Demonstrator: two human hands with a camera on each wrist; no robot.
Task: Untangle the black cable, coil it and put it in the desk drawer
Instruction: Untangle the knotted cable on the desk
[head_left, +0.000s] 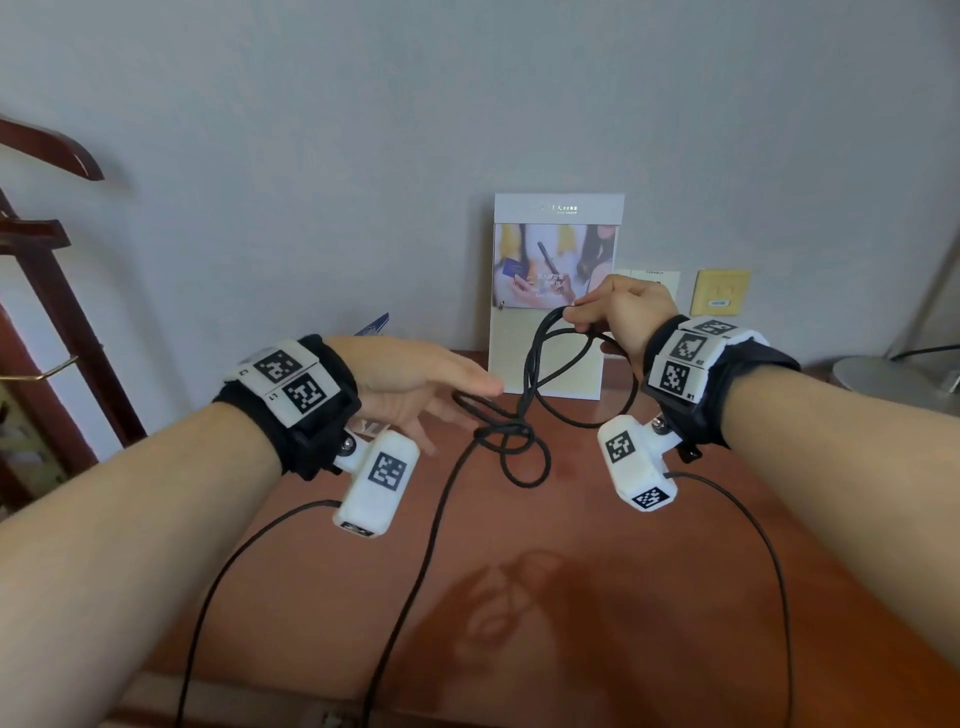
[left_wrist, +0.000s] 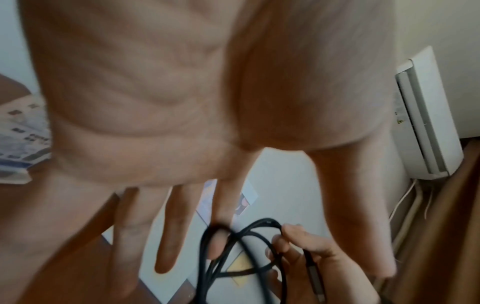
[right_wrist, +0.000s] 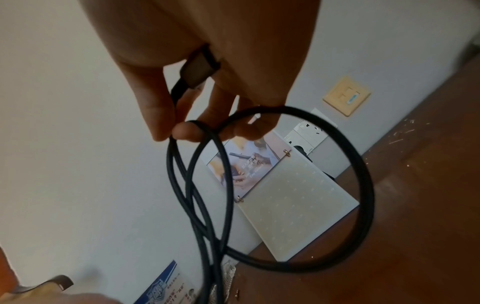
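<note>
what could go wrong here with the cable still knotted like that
1. The right hand pinches loops of the cable while a knot hangs below; lifting further would likely tighten it.
2. The left hand is open with a finger by a loop; it could snag there.
3. The cable hangs near the wrist camera leads and might tangle with them.

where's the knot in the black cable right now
In the head view the knot hangs mid-frame above the desk, below the right hand and just right of the left hand's fingers.
</note>
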